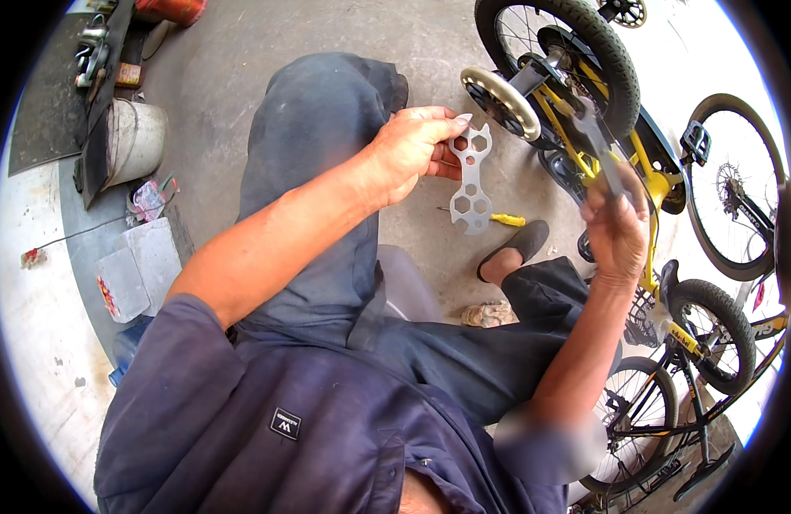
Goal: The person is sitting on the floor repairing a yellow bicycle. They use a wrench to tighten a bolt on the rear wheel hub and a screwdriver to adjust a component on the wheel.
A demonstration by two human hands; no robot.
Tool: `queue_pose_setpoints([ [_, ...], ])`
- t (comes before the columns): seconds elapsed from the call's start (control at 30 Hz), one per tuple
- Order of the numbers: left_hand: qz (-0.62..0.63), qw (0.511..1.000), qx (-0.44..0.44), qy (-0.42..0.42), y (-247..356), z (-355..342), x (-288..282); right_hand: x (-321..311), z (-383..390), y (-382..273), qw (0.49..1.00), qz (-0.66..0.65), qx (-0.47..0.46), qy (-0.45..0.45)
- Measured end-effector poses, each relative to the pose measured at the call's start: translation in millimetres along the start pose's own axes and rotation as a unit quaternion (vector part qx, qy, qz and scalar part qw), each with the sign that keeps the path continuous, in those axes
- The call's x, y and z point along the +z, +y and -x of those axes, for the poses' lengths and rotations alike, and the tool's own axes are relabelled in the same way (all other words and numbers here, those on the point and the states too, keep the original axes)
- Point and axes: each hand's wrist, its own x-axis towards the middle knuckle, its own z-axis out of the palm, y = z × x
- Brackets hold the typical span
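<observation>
My left hand (425,141) is closed on the upper end of a flat silver multi-hole spanner (471,184), held over the floor. My right hand (618,218) is closed on a metal wrench (601,146), slightly blurred and raised in front of a small yellow bike (667,193). Near the wrench are the bike's upturned black tyre (622,86) and a small pale training wheel (498,103). A yellow-handled screwdriver (507,219) lies on the floor below the spanner, near my sandalled foot (519,248).
More bikes (705,343) and a loose-looking large wheel (729,188) crowd the right side. At left are a white bucket (138,141), metal tools (91,56), a red container (173,10), grey flat pieces (151,265) and a cable (87,240).
</observation>
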Motion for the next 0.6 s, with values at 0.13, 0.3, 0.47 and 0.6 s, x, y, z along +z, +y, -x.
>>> queue_pose_setpoints([
  [0.13,0.015,1.000,0.006,-0.006,-1.5,-2.9,1.3,8.0,-0.7,11.9,0.991,-0.129,0.000,0.044],
  [0.3,-0.003,0.999,0.026,-0.029,4.2,-1.6,4.8,30.3,0.3,24.6,0.990,-0.097,0.074,-0.067],
  [0.47,-0.007,0.999,0.027,-0.026,2.5,0.4,7.5,42.6,-1.3,30.0,0.994,0.050,0.091,-0.036],
  [0.6,-0.025,0.999,0.029,-0.033,1.8,0.4,10.0,34.7,-4.4,30.6,0.985,0.148,0.090,0.021],
])
